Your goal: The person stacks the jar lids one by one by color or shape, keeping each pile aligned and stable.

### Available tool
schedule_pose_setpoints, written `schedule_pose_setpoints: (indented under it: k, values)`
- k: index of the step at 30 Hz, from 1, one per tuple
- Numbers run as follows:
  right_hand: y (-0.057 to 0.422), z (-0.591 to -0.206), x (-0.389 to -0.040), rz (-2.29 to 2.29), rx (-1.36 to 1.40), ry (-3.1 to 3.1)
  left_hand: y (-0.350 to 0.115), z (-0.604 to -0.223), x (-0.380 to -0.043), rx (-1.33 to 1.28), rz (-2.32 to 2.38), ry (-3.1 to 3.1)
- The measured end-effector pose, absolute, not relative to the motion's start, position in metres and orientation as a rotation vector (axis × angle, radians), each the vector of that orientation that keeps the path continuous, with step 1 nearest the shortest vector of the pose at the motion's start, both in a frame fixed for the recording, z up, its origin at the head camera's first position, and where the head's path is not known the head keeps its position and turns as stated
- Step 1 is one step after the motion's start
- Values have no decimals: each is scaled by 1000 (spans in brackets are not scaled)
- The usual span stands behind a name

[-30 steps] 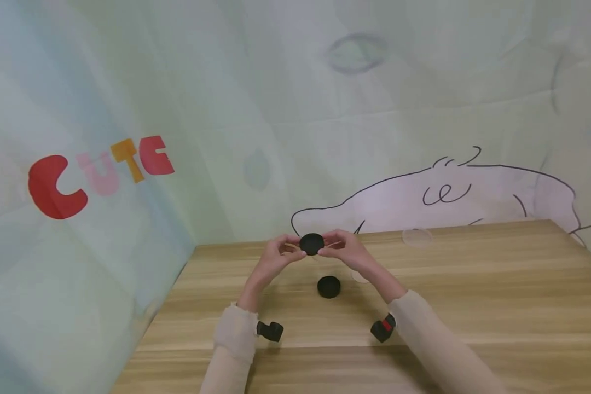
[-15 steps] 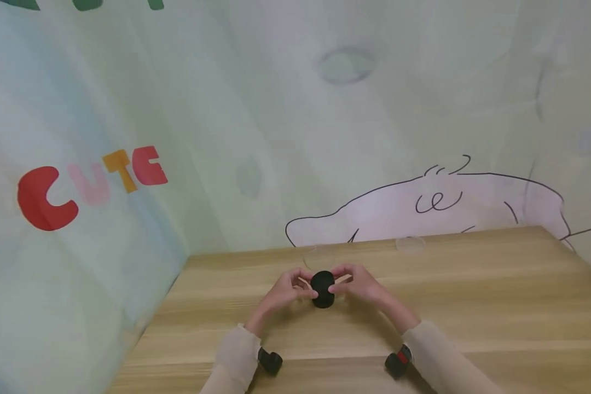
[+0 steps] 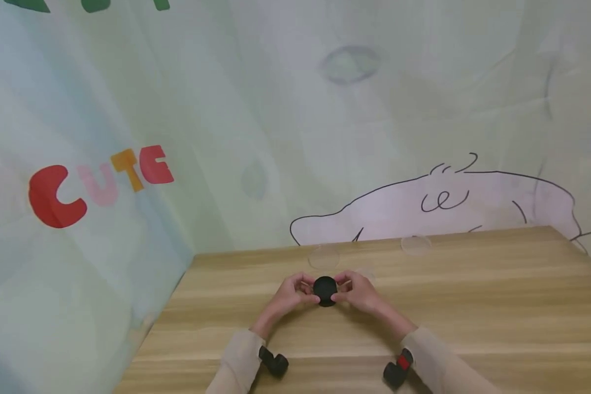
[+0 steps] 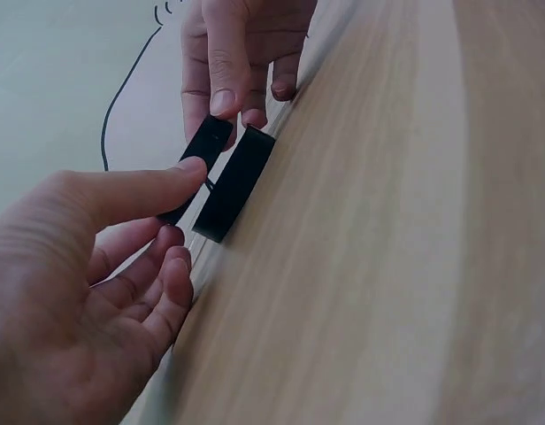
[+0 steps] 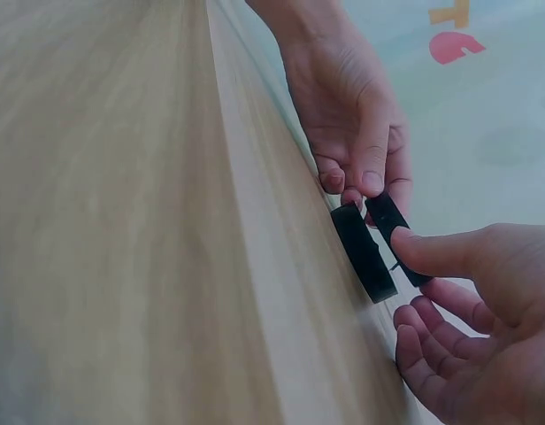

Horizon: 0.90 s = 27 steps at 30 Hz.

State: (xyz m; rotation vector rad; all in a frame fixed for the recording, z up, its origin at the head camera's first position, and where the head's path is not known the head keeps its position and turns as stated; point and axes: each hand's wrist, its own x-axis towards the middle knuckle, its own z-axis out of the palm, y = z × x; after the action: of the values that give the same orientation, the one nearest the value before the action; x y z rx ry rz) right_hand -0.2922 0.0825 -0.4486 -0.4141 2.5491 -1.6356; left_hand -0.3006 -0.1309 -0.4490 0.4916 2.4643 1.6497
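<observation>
Between both hands a round black disc (image 3: pixel 325 291) is held by its edges. My left hand (image 3: pixel 288 296) pinches its left side with thumb and fingers, and my right hand (image 3: pixel 360 294) pinches the right side. In the left wrist view a second, thicker black disc (image 4: pixel 237 188) stands on the table directly beneath the held one. A narrow gap separates the two, and a small thin piece sticks out into it from the held disc's underside. From the head view the lower disc is almost wholly hidden by the upper one.
Clear round discs lie toward the back of the wooden table (image 3: pixel 473 306): one clear disc (image 3: pixel 324 257) behind the hands, another clear disc (image 3: pixel 416 245) farther right, and a third partly behind the right hand. A printed cloth backdrop (image 3: pixel 256 109) rises behind the table.
Both hands have brought the held black disc down and toward me, from behind the lower disc to right over it. In the last half second it has lined up with it.
</observation>
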Motion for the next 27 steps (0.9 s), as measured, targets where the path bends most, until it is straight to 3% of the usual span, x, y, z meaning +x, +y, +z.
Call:
schedule_pose_setpoints:
  k: [27]
  values:
    - [91, -444, -294, -1525, -647, 2552, -130, -452, -298, 529, 1651, 2438]
